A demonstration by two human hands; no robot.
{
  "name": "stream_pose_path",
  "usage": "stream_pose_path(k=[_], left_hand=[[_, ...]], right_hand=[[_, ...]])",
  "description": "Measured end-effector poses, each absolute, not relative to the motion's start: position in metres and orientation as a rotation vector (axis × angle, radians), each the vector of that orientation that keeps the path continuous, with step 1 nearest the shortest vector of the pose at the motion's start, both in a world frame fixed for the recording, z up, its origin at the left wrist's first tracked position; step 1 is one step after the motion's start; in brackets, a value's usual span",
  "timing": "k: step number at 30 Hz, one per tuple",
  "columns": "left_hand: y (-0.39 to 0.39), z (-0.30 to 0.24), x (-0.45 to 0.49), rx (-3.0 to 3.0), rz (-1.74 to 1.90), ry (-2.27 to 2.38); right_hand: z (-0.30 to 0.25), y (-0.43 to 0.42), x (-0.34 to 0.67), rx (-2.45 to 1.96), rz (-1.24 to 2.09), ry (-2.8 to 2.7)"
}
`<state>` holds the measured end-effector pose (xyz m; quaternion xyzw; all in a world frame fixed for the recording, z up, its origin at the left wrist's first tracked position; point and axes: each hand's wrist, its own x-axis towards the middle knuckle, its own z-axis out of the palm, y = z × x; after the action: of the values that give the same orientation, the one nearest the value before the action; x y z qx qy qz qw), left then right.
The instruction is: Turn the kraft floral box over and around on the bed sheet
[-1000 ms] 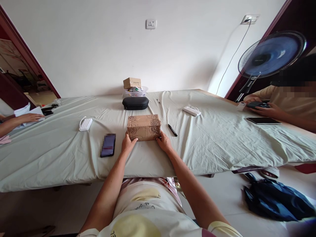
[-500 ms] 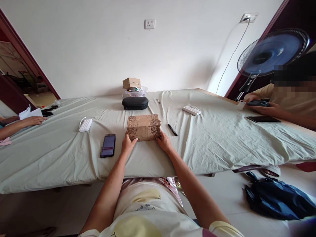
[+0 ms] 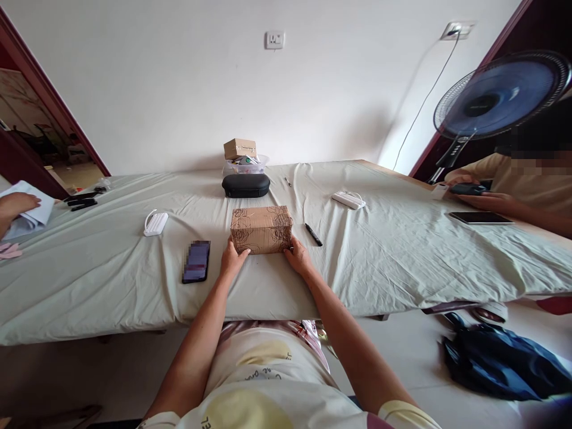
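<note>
A brown cardboard box (image 3: 261, 230) with dark scribbled loops on its top and front rests on the cloth-covered table in front of me. My left hand (image 3: 234, 257) grips its left end, thumb at the lower front edge. At the opposite end my right hand (image 3: 298, 255) holds it in the same way. Fingers behind the box's ends are partly hidden. A black pen (image 3: 313, 235) lies just right of the box, and a smartphone (image 3: 196, 262) lies left of my left hand.
Behind the box are a black case (image 3: 245, 185) and a plastic tub (image 3: 263, 164) with a small carton (image 3: 240, 148) on top. White power banks (image 3: 156, 223) lie to both sides. One person handles papers (image 3: 31, 208) at left; another sits at right near a tablet (image 3: 480, 218).
At the left, the other person's hand and papers have shifted further left, uncovering black items. My hands and the box stay in place; the view has tilted slightly.
</note>
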<state>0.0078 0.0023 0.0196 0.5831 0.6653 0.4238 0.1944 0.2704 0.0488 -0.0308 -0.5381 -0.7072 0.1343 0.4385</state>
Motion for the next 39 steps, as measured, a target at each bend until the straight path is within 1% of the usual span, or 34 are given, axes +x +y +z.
stream_pose_path(k=[39], left_hand=[[0.0001,0.0178,0.0087,1.648,1.203,1.849]], right_hand=[[-0.0286,0.0448,0.2696,-1.354,0.328,-1.770]])
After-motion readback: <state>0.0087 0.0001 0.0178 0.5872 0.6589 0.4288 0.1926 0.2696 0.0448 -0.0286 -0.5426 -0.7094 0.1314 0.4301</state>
